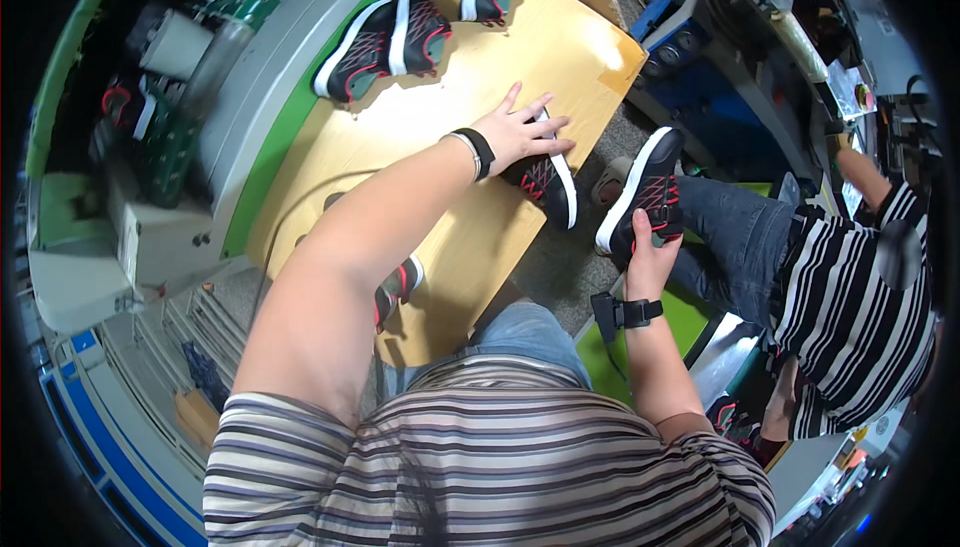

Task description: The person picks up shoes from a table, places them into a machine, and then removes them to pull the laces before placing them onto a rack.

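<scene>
At the table's right edge, my left hand (517,139) has its fingers spread over a black sneaker (538,179) with red laces and a white sole. Whether the fingertips touch that sneaker I cannot tell. Past the edge, my right hand (652,259) is closed around the heel end of a matching black sneaker (657,187). This one is held up in the air, toe pointing away from me, its white sole facing left.
Several like sneakers (424,31) stand at the far end of the wooden table (430,162). More shoes lie partly hidden under my left arm. A grey-green machine (290,77) borders the left side. A person in a striped shirt (850,297) works close by on the right.
</scene>
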The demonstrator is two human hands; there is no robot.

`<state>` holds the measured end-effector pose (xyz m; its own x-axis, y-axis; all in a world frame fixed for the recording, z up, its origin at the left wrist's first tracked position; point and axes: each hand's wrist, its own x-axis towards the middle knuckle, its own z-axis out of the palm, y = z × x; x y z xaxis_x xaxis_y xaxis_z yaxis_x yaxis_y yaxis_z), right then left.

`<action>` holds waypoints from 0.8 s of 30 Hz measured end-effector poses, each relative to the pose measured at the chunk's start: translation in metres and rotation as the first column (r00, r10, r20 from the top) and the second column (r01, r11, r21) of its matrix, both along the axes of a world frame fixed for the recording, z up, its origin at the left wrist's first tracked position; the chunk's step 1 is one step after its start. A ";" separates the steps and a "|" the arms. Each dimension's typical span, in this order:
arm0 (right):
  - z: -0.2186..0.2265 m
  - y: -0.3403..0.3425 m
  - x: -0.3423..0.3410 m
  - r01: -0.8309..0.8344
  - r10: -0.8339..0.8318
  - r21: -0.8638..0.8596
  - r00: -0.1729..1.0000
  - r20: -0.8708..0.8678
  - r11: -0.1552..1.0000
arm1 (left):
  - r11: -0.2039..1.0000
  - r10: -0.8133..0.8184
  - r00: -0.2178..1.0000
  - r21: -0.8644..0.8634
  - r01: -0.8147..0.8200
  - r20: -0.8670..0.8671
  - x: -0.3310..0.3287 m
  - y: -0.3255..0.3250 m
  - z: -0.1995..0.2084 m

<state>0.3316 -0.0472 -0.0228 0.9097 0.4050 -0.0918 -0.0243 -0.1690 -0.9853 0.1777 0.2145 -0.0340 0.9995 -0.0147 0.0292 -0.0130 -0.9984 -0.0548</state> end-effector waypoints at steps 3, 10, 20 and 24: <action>-0.007 -0.008 0.005 -0.037 0.037 -0.027 0.999 -0.021 0.999 | 0.960 0.074 0.962 -0.242 -0.140 -0.264 0.013 0.003 0.021; -0.008 0.050 -0.025 -0.388 0.393 -0.096 0.918 0.046 0.917 | -0.314 0.673 0.467 -0.793 -0.522 -0.573 -0.086 -0.031 -0.004; -0.055 0.151 -0.112 -0.617 0.657 -0.227 0.696 0.291 0.754 | 0.111 0.965 0.260 -0.888 -0.446 -0.010 -0.129 -0.081 -0.028; -0.022 0.158 -0.099 -0.672 0.670 0.048 0.741 0.051 0.739 | -0.347 0.934 0.172 -0.911 0.222 -0.313 -0.137 -0.059 0.019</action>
<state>0.2328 0.1111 -0.0449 0.4023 0.9151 -0.0262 0.1006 -0.0726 -0.9923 0.0405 0.1552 -0.0152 0.1404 0.9411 -0.3075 -0.1713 0.3290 0.9286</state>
